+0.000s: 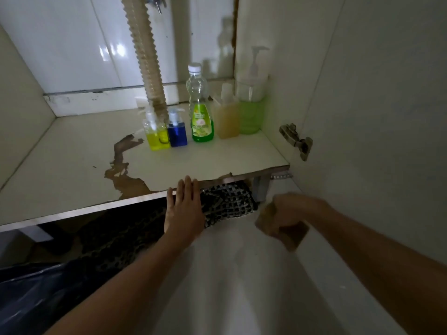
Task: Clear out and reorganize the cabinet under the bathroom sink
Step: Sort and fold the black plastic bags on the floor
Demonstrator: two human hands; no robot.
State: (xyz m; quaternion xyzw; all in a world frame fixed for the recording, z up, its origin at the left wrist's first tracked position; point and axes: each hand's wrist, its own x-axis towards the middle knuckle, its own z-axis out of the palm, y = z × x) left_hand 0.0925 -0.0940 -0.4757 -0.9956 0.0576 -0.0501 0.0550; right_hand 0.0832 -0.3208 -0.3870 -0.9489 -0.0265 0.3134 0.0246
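Fingers (185,189) of our left hand (185,209) lie flat and open on the shelf (72,165) near edge; our blurred right hand (283,218) is curled, holding unclear. Bottles (202,122) stand far right; one careless reach could topple them.

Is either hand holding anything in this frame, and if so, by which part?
The left hand lies flat on the shelf's front edge, gripping nothing. The right hand is closed and blurred; whether it holds anything cannot be told.

Five bottles (202,117) in row on shelf (72,153) (right rear corner).
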